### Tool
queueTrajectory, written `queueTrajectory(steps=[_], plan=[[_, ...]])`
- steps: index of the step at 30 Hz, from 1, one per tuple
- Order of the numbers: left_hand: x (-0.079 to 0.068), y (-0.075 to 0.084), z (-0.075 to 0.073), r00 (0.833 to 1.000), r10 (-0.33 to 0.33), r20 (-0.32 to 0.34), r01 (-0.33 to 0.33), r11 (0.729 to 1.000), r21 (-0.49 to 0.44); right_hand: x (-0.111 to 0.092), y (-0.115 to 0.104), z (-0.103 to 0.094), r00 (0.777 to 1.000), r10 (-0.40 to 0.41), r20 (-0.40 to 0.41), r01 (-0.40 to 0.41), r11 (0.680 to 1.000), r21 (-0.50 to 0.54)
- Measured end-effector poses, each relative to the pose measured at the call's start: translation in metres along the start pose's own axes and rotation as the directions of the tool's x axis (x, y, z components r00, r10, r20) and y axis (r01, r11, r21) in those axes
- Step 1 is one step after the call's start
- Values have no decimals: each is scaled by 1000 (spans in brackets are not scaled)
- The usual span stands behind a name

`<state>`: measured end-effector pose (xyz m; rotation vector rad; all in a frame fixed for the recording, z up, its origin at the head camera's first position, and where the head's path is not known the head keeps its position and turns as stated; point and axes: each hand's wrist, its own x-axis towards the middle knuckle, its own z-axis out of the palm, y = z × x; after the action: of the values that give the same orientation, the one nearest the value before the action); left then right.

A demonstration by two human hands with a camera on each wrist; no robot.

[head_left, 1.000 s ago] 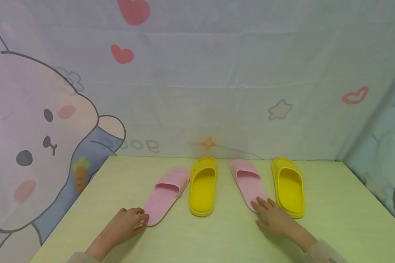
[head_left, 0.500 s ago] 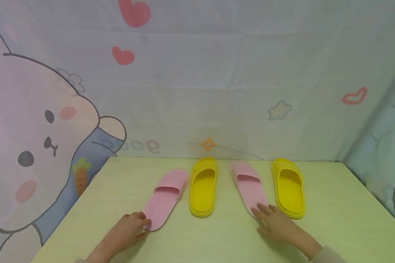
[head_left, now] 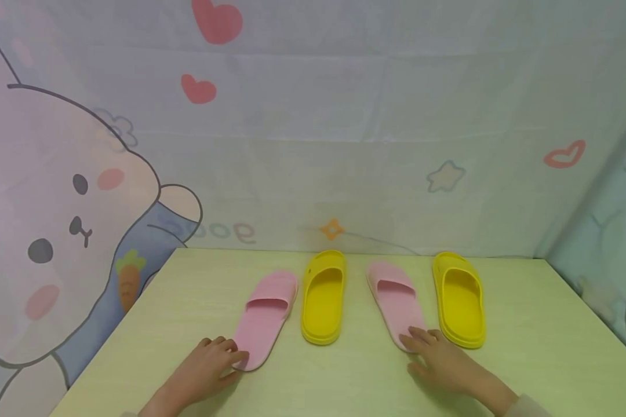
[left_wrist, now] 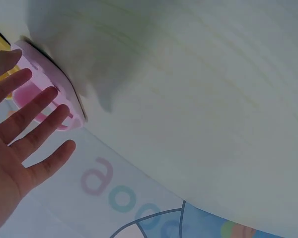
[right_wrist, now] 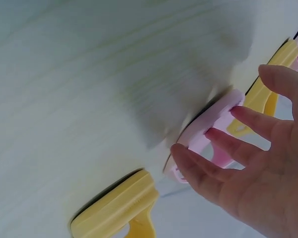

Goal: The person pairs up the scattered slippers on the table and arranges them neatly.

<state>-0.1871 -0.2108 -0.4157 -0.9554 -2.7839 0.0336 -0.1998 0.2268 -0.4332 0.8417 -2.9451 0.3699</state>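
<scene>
Two pink slippers and two yellow slippers lie on the table in the head view, toes toward the back wall. At the heel of the left pink slipper point(head_left: 261, 330), my left hand point(head_left: 200, 370) touches the sole's edge with its fingertips. My right hand point(head_left: 446, 362) rests its fingertips on the heel of the right pink slipper point(head_left: 400, 304). Spread, fairly straight fingers show on the left hand point(left_wrist: 15, 139) in its wrist view. In the right wrist view the right hand point(right_wrist: 253, 153) also has extended fingers, over the pink slipper point(right_wrist: 203, 126).
One yellow slipper point(head_left: 323, 301) stands between the two pink ones. Another yellow slipper point(head_left: 460, 301) lies at the far right, close to my right hand. The pale table point(head_left: 323, 385) ends at a printed cloth backdrop point(head_left: 302, 116).
Both pink slippers have slid toward me under my fingers. The left one has also turned straighter, its heel shifting right with my left hand. The yellow slippers have stayed in place.
</scene>
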Motion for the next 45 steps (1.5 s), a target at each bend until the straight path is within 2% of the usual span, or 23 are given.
queueTrajectory(steps=[3,7,10,13,24,30,36,40,45], plan=[[4,-3,1,997,51,-52,-49,998,35,3,4,1,1000,-11,-24,11,1000,-5],[13,-9,3,990,110,-91,-104,992,65,7,11,3,993,-88,-83,83,994,-66],[22,-15,3,984,143,-107,-134,987,84,13,16,4,973,-182,-142,161,976,-149],[31,-20,4,980,162,-118,-151,984,99,20,18,4,958,-227,-176,192,961,-197],[62,-27,12,956,236,-176,-210,965,155,43,23,5,987,-118,-113,103,986,-131],[70,-29,15,969,204,-136,-187,974,128,50,27,7,998,-48,-38,45,997,-63],[70,-26,16,982,185,-46,-179,977,118,50,27,5,999,-2,34,2,1000,-7],[66,-23,17,987,156,25,-157,983,90,49,28,6,999,-6,41,6,1000,-12],[61,-20,16,991,115,64,-118,992,41,48,27,7,999,0,48,1,1000,-18]])
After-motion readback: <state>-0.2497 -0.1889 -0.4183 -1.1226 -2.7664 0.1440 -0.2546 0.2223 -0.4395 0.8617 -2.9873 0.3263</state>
